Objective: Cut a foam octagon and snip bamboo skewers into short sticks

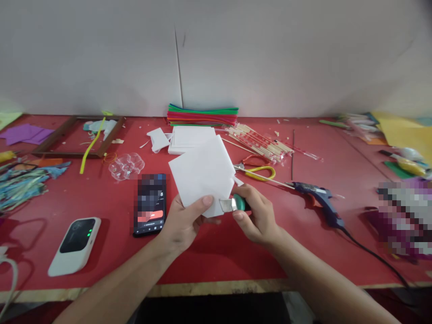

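A white sheet (204, 173) with angled edges, of paper or thin foam, is held up over the red table, its lower edge between the thumb and fingers of my left hand (189, 216). In my right hand (254, 213) is a utility knife (239, 202) with a green handle, gripped between thumb and fingers. The knife's short metal blade lies against the lower right edge of the sheet, close to my left thumb. Right of the blade, a narrow white strip (238, 181) sticks out from the sheet's edge. Behind the sheet rests a stack of white sheets (192, 135).
A glue gun (313, 195) with a trailing cord lies right, near yellow-handled scissors (261, 173) and packed wooden sticks (259, 141). Left are a phone (150, 204), a white device (74, 245), a clear plastic palette (126, 166) and a brown frame (76, 155). Colourful strips (202, 115) lie by the wall.
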Demonstrator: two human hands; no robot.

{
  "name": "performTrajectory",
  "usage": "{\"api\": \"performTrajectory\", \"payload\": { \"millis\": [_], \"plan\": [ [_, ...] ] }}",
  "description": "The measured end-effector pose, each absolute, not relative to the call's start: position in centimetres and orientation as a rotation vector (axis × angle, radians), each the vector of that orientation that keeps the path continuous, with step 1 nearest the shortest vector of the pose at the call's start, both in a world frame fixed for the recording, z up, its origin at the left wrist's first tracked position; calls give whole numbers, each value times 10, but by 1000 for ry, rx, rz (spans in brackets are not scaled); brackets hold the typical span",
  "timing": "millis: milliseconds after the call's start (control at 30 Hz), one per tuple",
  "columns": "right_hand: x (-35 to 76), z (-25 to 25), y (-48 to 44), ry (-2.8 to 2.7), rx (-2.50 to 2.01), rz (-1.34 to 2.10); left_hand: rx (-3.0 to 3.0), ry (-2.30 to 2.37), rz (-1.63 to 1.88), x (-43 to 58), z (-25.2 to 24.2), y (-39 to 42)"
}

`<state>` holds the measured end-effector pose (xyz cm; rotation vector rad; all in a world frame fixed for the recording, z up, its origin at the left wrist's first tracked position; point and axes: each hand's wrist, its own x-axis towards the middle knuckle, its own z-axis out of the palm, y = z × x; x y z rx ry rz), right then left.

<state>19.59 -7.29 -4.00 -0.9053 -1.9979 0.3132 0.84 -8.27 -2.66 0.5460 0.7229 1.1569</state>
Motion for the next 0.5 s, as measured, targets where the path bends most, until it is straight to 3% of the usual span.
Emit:
{"api": "performTrajectory", "payload": {
  "millis": [500],
  "plan": [
    [198, -41, -70, -2065, -828, 302, 502, 739, 1088, 6, -27, -82]
  ]
}}
